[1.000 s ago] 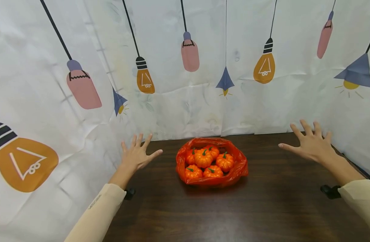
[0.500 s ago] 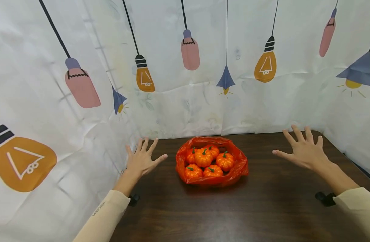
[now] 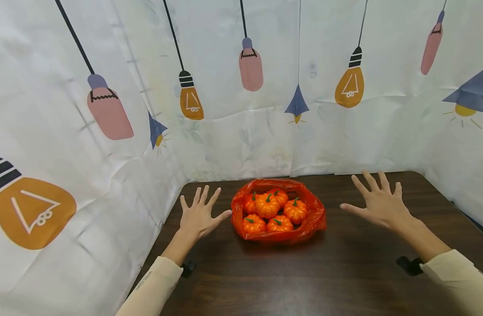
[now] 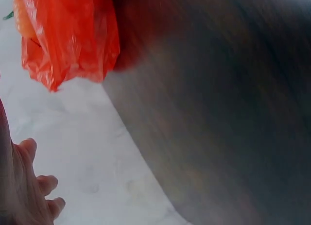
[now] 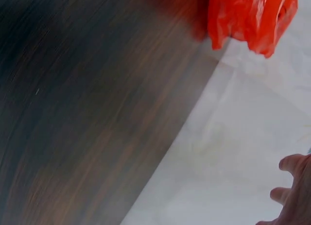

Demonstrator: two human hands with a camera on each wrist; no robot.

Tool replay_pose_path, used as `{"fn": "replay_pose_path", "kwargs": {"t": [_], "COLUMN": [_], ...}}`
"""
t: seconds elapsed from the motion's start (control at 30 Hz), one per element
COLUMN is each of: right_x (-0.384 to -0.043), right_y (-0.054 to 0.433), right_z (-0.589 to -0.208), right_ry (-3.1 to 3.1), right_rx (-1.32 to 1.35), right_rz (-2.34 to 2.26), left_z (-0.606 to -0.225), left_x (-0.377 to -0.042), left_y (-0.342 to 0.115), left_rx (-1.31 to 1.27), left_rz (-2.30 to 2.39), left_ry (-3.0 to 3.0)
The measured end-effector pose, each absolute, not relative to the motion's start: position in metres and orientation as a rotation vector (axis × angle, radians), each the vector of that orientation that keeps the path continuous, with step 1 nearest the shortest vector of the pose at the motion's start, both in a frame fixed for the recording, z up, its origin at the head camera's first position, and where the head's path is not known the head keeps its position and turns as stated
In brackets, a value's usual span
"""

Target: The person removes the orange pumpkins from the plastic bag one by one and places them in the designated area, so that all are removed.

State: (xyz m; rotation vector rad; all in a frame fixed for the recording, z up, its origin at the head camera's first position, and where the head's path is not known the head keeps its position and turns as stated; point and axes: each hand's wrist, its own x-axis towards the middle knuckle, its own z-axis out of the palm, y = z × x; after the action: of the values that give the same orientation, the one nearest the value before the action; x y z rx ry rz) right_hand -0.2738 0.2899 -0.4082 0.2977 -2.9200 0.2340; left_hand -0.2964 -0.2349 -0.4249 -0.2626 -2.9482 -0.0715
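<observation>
A red plastic bag [image 3: 261, 237] with its mouth spread wide sits toward the back of the dark table, and several small orange pumpkins [image 3: 266, 206] with green stems lie inside it. My left hand [image 3: 198, 217], fingers spread, is just left of the bag and holds nothing. On the other side, a wider gap separates the bag from my right hand [image 3: 385, 206], also spread and holding nothing. The left wrist view has the bag [image 4: 73, 40] at its top left and the hand's fingertips [image 4: 47, 185] at the lower left. In the right wrist view the bag [image 5: 248, 21] is at the top right.
The dark wooden table [image 3: 280, 285] has rounded back corners. White cloth [image 3: 225, 145] printed with hanging lamps and bulbs stands behind it and along both sides. A black wrist strap piece [image 3: 410, 265] juts out beneath the right wrist, and another [image 3: 188, 268] beneath the left.
Both hands have moved inward toward the bag, the left one to the right and the right one to the left, dropping slightly in the head view. The bag and pumpkins stay put.
</observation>
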Motion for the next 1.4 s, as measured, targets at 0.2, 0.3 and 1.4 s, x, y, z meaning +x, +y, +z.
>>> {"fn": "replay_pose_path", "kwargs": {"t": [0.2, 0.3, 1.4], "right_x": [-0.272, -0.272, -0.286], "right_y": [0.271, 0.261, 0.146], "right_z": [-0.409, -0.409, -0.432], "right_ry": [-2.9, -2.892, -2.841], "right_rx": [0.344, 0.367, 0.602], "right_rz": [0.267, 0.282, 0.513], "left_z": [-0.436, -0.441, -0.467], "left_x": [-0.293, -0.292, -0.318], "left_y": [-0.218, -0.209, -0.165], "left_rx": [-0.288, -0.299, -0.126], "left_rz": [-0.096, -0.12, -1.061], "left_ry": [-2.96, -2.961, -2.681]}}
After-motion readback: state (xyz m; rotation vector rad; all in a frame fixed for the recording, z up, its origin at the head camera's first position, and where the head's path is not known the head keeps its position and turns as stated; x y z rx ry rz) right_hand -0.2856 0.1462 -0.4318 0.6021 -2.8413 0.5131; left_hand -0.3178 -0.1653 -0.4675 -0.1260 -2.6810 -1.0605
